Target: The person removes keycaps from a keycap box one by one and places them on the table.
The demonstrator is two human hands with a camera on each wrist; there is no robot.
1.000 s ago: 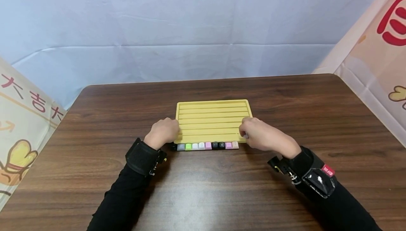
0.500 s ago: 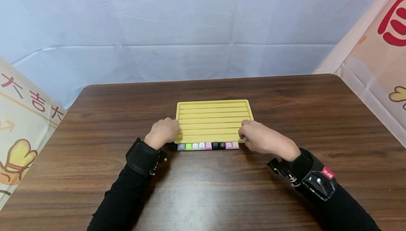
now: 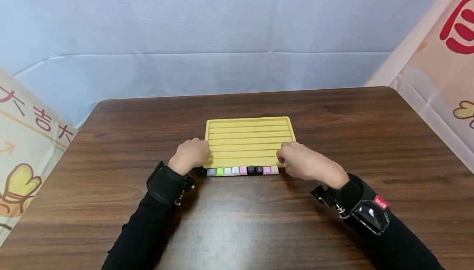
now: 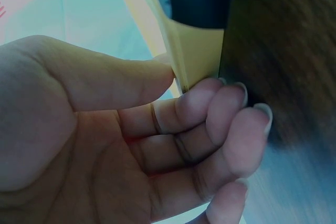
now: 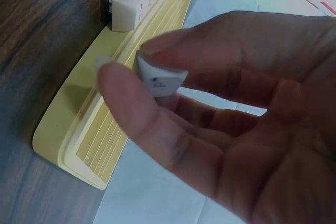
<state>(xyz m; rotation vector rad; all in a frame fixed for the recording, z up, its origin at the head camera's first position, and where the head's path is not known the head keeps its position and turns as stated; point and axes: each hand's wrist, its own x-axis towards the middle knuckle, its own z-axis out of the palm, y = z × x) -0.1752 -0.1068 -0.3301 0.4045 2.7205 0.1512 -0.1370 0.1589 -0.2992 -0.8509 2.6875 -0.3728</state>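
A yellow ridged tray [image 3: 248,138] lies on the table, and along its near side runs a row of several coloured keycaps [image 3: 235,171]. My left hand [image 3: 190,155] holds the tray's left edge, thumb on the rim and curled fingers against the side, as the left wrist view shows. Over the tray's near right corner is my right hand [image 3: 307,161]. Between thumb and finger it pinches a pale grey keycap [image 5: 160,80] with a small dark mark. In the right wrist view that keycap is apart from the row's end, a whitish keycap [image 5: 128,9].
The dark wooden table [image 3: 237,229] extends on all sides of the tray. A pale blue cloth [image 3: 237,35] hangs behind it, with printed cloths [image 3: 440,76] at the sides. Both wrists wear black straps with devices.
My right hand has shifted slightly left and toward me along the tray's near right corner, still pinching the keycap. The left hand and the tray have stayed put.
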